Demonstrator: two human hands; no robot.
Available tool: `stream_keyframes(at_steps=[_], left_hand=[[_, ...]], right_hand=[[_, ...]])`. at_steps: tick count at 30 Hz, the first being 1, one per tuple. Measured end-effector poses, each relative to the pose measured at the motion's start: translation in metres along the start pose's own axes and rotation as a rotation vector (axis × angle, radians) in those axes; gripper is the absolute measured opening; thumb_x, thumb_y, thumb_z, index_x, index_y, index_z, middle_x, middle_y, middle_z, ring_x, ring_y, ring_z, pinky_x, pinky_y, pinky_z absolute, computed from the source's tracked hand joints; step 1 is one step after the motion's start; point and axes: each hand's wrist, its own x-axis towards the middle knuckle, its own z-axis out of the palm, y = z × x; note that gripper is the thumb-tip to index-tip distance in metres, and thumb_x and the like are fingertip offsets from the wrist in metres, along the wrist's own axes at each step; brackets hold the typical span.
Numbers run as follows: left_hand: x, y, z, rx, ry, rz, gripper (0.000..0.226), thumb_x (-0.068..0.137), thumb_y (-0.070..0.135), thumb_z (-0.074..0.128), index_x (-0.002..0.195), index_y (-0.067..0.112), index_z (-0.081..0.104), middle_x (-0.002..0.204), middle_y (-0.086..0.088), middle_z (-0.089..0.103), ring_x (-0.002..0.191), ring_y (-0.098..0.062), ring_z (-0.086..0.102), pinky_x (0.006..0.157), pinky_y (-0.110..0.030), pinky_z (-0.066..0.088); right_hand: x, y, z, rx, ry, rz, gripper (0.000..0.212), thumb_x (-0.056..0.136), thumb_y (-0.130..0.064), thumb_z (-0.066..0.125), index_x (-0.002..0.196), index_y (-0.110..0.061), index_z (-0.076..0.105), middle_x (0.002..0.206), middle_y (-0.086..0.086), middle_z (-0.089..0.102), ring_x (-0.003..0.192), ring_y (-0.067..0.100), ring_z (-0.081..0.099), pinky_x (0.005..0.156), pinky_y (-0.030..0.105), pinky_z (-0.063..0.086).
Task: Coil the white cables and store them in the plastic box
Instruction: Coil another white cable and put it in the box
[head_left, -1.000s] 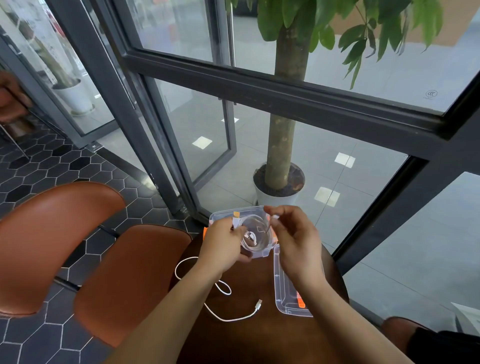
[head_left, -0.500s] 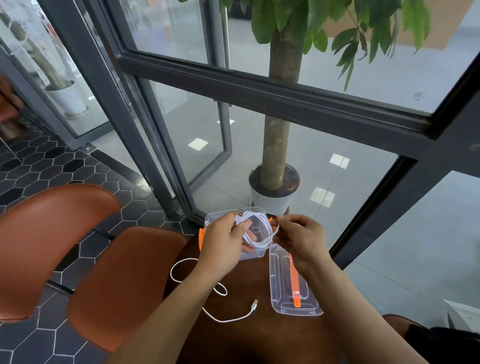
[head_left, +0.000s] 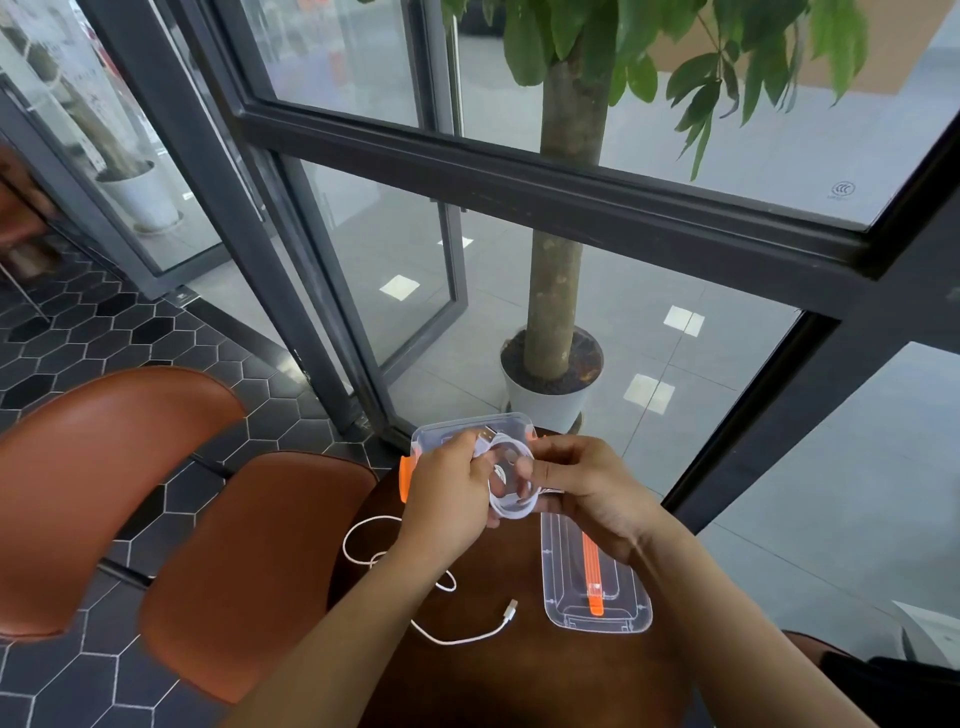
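Holding one coiled cable (head_left: 512, 512); one loose cable (head_left: 464, 639).

Your left hand (head_left: 447, 488) and right hand (head_left: 587, 493) cover most of the plastic box (head_left: 470, 427); only its far rim and one orange latch (head_left: 404, 478) show. Right fingertips are lost behind the coiled cable (head_left: 511, 506). Plug (head_left: 485, 433) atop the coil: too small to type. Lid (head_left: 623, 618): far end under your right hand. Loose cable (head_left: 363, 545): a stretch passes under your left forearm. Table (head_left: 519, 686) cut off by the bottom edge. White object (head_left: 930, 634) clipped at the right edge, unidentifiable.
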Motion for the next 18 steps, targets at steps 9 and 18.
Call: stream_keyframes(at_steps=[9, 18], left_hand=[[-0.003, 0.004, 0.004, 0.09, 0.053, 0.142, 0.046, 0.105, 0.026, 0.046, 0.15, 0.029, 0.039, 0.126, 0.0, 0.066, 0.098, -0.004, 0.056, 0.071, -0.009, 0.038], [-0.013, -0.019, 0.014, 0.008, 0.275, 0.406, 0.034, 0.101, 0.032, 0.044, 0.122, 0.017, 0.066, 0.104, -0.001, 0.073, 0.09, -0.008, 0.064, 0.079, -0.007, 0.045]], right_hand=[[0.007, 0.023, 0.013, 0.444, 0.164, 0.088, 0.022, 0.085, -0.013, 0.068, 0.101, 0.001, 0.069, 0.08, 0.01, 0.065, 0.069, 0.017, 0.061, 0.07, 0.028, 0.052], [0.011, 0.021, 0.018, 0.385, 0.329, 0.021, 0.013, 0.092, -0.011, 0.067, 0.088, -0.001, 0.073, 0.08, 0.013, 0.066, 0.072, 0.019, 0.062, 0.061, 0.023, 0.053]])
